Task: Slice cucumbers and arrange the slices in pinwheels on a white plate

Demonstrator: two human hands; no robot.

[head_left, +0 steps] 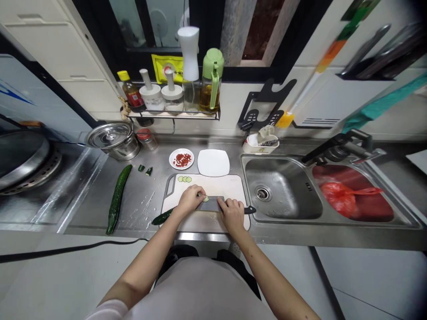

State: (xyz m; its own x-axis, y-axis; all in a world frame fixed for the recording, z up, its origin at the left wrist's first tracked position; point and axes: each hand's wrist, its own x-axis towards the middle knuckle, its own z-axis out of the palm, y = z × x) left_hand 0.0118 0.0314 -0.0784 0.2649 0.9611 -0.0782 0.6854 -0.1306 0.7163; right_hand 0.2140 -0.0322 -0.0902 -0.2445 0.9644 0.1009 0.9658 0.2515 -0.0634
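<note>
Nothing legible anywhere. Red-and-white print on the yellow packet [160, 63], at twelve o'clock from the cutting board [233, 189], too blurred to read. Red label on the yellow-capped bottle [131, 93], at eleven o'clock, likewise too small to make out.

A home kitchen is shown — steel sink [283, 189], stove [23, 162], condiment rack [173, 114] and cutting board [207, 200] are seen.
</note>
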